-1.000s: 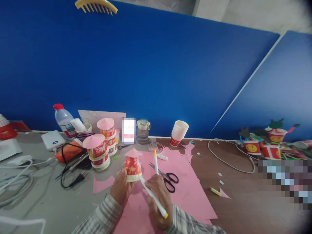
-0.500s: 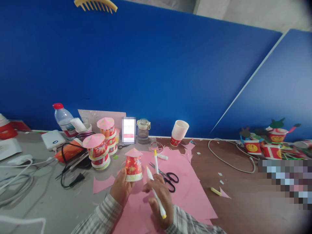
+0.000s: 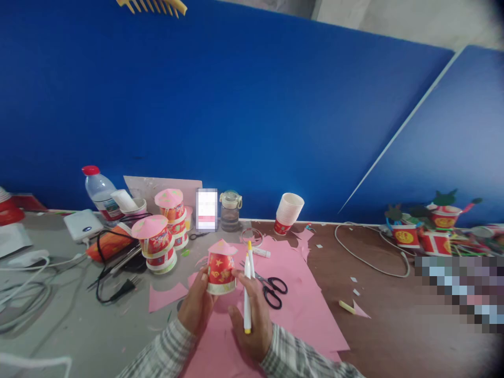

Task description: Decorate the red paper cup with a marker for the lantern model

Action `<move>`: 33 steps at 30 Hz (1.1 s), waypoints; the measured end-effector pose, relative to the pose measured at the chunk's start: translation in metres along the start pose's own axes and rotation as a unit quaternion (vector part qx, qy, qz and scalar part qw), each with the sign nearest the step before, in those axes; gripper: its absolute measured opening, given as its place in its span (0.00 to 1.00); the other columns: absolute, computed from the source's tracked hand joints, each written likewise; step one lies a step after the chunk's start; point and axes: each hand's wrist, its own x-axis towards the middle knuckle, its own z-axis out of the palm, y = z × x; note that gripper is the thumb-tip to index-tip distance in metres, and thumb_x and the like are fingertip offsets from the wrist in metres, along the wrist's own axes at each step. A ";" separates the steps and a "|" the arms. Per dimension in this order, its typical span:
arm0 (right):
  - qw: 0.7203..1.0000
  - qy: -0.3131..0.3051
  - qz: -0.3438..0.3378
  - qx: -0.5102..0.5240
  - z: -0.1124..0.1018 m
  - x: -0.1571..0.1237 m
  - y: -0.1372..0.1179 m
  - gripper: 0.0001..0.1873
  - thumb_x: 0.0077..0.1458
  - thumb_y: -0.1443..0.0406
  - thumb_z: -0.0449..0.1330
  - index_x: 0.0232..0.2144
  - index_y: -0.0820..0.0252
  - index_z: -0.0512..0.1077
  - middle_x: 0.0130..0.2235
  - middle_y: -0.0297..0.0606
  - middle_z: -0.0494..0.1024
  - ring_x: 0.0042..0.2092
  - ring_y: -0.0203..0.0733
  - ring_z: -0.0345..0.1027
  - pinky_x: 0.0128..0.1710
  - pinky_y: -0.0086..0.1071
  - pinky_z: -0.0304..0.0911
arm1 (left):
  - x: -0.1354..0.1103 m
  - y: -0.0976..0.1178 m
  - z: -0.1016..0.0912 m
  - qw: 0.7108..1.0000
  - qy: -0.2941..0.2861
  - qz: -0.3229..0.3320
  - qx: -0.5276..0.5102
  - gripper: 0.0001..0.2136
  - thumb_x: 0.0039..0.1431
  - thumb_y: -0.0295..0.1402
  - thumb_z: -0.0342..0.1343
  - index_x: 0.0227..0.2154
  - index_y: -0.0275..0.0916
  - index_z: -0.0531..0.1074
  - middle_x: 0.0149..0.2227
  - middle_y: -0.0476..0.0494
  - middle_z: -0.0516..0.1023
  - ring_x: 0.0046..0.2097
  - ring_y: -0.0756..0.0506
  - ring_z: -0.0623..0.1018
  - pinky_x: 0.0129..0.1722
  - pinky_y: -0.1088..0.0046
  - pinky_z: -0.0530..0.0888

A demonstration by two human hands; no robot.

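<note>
My left hand point(image 3: 198, 302) is closed round the side of an upside-down red paper cup point(image 3: 221, 274) with a pale rim and a pink cone-shaped paper roof point(image 3: 222, 248). A white marker point(image 3: 247, 304) with yellow ends lies in my right hand point(image 3: 254, 320), whose fingers reach to the cup's right side. A second yellow-tipped marker point(image 3: 250, 256) shows just beyond those fingers, partly hidden. Black-handled scissors point(image 3: 271, 287) rest on the pink paper point(image 3: 299, 310) to the right. Left of my hands stand two stacked-cup towers, the nearer tower point(image 3: 154, 245) and the farther tower point(image 3: 175, 219), both with pink roofs.
Behind the pink paper stand a water jar point(image 3: 230, 211) and a nested stack of paper cups point(image 3: 289, 214). A black plug cable point(image 3: 125, 290), a power bank point(image 3: 83, 226) and a bottle point(image 3: 103, 197) crowd the left. Decorated cups point(image 3: 435, 242) sit far right, near a grey cable point(image 3: 368, 272).
My right hand has moved up to the cup, and its fingers now touch the cup's side. The marker in it stands more upright. The cup has turned and shifted slightly right.
</note>
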 end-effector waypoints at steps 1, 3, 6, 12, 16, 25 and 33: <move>1.000 0.003 0.001 0.001 -0.001 0.001 0.000 0.28 0.52 0.66 0.56 0.55 0.59 0.57 0.50 0.46 0.74 0.50 0.54 0.69 0.49 0.48 0.68 | 0.000 0.001 0.000 1.000 -0.006 0.005 -0.001 0.17 0.41 0.37 0.52 0.37 0.38 0.69 0.39 0.37 0.75 0.46 0.34 0.66 0.44 0.54 0.63; 1.000 0.006 0.005 0.006 -0.001 0.003 0.000 0.27 0.52 0.66 0.55 0.55 0.59 0.57 0.50 0.46 0.74 0.50 0.53 0.69 0.49 0.48 0.69 | 0.001 0.002 -0.001 1.000 -0.013 0.014 -0.002 0.16 0.41 0.34 0.53 0.37 0.38 0.69 0.39 0.37 0.75 0.46 0.34 0.67 0.44 0.54 0.63; 1.000 0.007 0.017 0.015 -0.002 0.005 0.001 0.27 0.52 0.67 0.55 0.55 0.58 0.57 0.50 0.46 0.74 0.50 0.53 0.69 0.48 0.47 0.69 | 0.003 0.003 -0.003 1.000 -0.010 0.020 -0.004 0.16 0.39 0.32 0.55 0.36 0.38 0.69 0.39 0.38 0.76 0.46 0.35 0.67 0.43 0.56 0.64; 1.000 0.002 0.026 0.016 -0.001 0.003 0.002 0.28 0.51 0.67 0.56 0.55 0.58 0.57 0.50 0.46 0.74 0.50 0.53 0.69 0.47 0.45 0.70 | 0.002 0.003 -0.005 1.000 -0.006 0.014 -0.015 0.18 0.38 0.32 0.57 0.38 0.40 0.68 0.39 0.39 0.76 0.44 0.35 0.69 0.41 0.56 0.66; 0.999 -0.002 0.035 0.016 0.001 0.003 0.004 0.28 0.51 0.67 0.56 0.55 0.57 0.57 0.50 0.45 0.73 0.50 0.52 0.69 0.48 0.45 0.70 | 0.000 0.003 -0.003 1.000 -0.011 0.008 -0.012 0.20 0.37 0.32 0.58 0.39 0.39 0.69 0.37 0.37 0.77 0.44 0.34 0.69 0.42 0.55 0.65; 0.998 -0.005 0.053 0.037 0.002 0.001 0.008 0.29 0.50 0.67 0.58 0.55 0.56 0.57 0.51 0.45 0.73 0.52 0.53 0.68 0.49 0.47 0.69 | 0.000 0.005 0.000 0.995 -0.041 -0.034 -0.079 0.18 0.48 0.38 0.46 0.42 0.37 0.66 0.40 0.35 0.76 0.44 0.36 0.70 0.43 0.56 0.65; 0.997 -0.007 0.060 0.042 0.004 0.000 0.010 0.29 0.51 0.67 0.57 0.56 0.56 0.56 0.51 0.45 0.73 0.52 0.53 0.68 0.49 0.47 0.70 | 0.002 0.002 -0.005 0.995 -0.048 -0.020 -0.091 0.18 0.48 0.33 0.47 0.45 0.39 0.62 0.42 0.37 0.75 0.45 0.37 0.69 0.43 0.59 0.66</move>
